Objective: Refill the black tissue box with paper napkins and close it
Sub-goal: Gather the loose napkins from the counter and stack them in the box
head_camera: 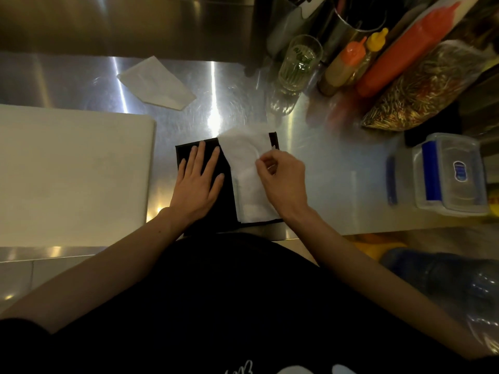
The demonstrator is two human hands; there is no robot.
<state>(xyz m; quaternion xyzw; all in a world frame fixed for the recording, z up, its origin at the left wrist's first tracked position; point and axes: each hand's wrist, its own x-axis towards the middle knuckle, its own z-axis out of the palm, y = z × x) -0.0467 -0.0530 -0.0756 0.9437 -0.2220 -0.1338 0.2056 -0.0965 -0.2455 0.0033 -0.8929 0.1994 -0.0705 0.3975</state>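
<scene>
The black tissue box (226, 206) lies flat on the steel counter right in front of me. My left hand (198, 179) rests flat on its black left part, fingers spread. White paper napkins (247, 168) fill the box's right part and stick out past its far edge. My right hand (280, 179) pinches the top napkin between thumb and fingers near the box's far right corner. A loose white napkin (156, 83) lies on the counter farther back, to the left.
A white cutting board (73, 174) lies to the left. A drinking glass (298, 63), orange (344, 66), yellow (376, 40) and red (405, 52) sauce bottles and a bag of dried food (424, 87) stand back right. A clear lidded container (449, 174) sits right.
</scene>
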